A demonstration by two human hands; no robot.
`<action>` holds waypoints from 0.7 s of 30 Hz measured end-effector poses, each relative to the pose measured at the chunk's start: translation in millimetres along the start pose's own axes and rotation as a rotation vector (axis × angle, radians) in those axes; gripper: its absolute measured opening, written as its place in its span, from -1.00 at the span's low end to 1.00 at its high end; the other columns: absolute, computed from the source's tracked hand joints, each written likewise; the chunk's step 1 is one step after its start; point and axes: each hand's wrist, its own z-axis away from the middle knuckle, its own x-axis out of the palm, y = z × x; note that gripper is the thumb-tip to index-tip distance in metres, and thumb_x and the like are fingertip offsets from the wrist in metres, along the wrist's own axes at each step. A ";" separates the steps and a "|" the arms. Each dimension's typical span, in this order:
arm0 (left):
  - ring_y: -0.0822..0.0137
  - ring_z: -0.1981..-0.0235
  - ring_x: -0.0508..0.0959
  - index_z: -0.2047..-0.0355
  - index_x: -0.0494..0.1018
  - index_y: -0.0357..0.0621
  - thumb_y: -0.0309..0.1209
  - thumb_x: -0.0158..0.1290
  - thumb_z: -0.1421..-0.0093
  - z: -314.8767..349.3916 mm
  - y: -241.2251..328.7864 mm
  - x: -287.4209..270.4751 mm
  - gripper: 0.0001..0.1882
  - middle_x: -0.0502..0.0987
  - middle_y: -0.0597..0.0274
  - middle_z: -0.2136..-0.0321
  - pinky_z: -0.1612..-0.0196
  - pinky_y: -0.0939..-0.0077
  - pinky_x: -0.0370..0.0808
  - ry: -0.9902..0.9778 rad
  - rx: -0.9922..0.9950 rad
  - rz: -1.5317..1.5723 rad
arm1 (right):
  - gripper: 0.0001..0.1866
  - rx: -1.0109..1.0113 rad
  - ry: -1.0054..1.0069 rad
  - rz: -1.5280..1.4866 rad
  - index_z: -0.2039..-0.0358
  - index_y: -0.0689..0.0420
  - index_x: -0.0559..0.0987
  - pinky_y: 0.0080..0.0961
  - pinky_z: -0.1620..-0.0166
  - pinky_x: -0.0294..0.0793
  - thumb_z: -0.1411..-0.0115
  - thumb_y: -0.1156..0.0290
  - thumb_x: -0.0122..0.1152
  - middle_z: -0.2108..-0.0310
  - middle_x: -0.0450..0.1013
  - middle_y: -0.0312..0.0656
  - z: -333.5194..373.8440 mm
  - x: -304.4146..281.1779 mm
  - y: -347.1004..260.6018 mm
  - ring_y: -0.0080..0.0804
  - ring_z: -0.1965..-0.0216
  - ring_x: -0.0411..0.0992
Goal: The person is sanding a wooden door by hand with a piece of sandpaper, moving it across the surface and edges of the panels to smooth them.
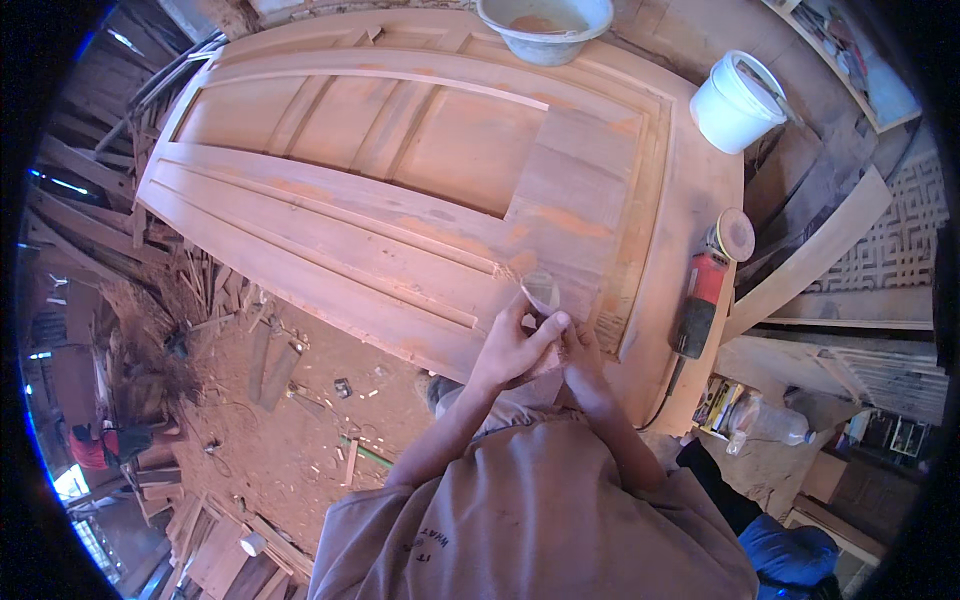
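Note:
Both hands meet over the near edge of a large wooden door panel (420,215) lying flat. My left hand (518,345) is closed, its thumb pressed toward the right hand. Pinched in its fingers is a thin, bent sheet that looks like sandpaper (541,292), pale on the side that shows. My right hand (582,358) is closed against the same piece, its fingertips partly hidden behind the left thumb. Orange-brown dust or filler marks the panel around them. Beside the panel's right edge lies a red and black angle grinder (704,290) with a round disc.
A grey basin (548,40) and a white bucket (738,105) stand at the far side. The grinder's cord (665,395) runs toward me. Wood scraps (215,555) and offcuts cover the dusty floor at left. A clear plastic bottle (775,422) lies at right.

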 end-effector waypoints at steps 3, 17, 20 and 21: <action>0.43 0.40 0.55 0.16 0.52 -0.30 -0.17 0.06 -0.40 6.9 -15.6 -5.5 -0.63 0.58 0.24 0.45 0.32 0.46 0.51 0.184 -0.030 0.261 | -0.58 0.110 -0.168 0.135 0.17 0.27 0.52 -0.38 0.06 0.50 -0.47 0.10 -0.04 0.24 0.54 -0.08 14.8 15.6 -39.3 -0.34 0.14 0.51; 0.53 0.37 0.51 0.05 0.45 -0.27 -0.16 -0.03 -0.45 10.3 -43.8 -28.3 -0.63 0.56 0.27 0.32 0.33 0.57 0.45 0.260 -0.011 0.240 | -0.72 -0.607 0.044 0.645 0.07 0.27 0.44 -0.25 0.27 0.46 -0.35 0.34 0.16 0.32 0.47 -0.03 54.5 7.6 -46.7 -0.22 0.37 0.44; 0.52 0.37 0.51 0.02 0.42 -0.28 -0.15 -0.01 -0.44 18.5 -37.6 -31.8 -0.62 0.56 0.22 0.31 0.34 0.57 0.46 0.043 -0.101 0.148 | -0.70 -0.578 0.087 0.691 0.05 0.28 0.45 -0.25 0.28 0.47 -0.35 0.32 0.14 0.32 0.47 0.00 45.8 -2.9 -54.3 -0.19 0.35 0.46; 0.52 0.37 0.51 0.02 0.41 -0.28 -0.15 -0.01 -0.43 20.9 -35.0 -29.5 -0.61 0.56 0.21 0.32 0.34 0.56 0.46 -0.024 -0.152 0.111 | -0.70 -0.630 0.087 0.719 0.06 0.26 0.46 -0.22 0.34 0.48 -0.33 0.30 0.14 0.35 0.49 0.03 41.4 0.0 -58.5 -0.08 0.40 0.49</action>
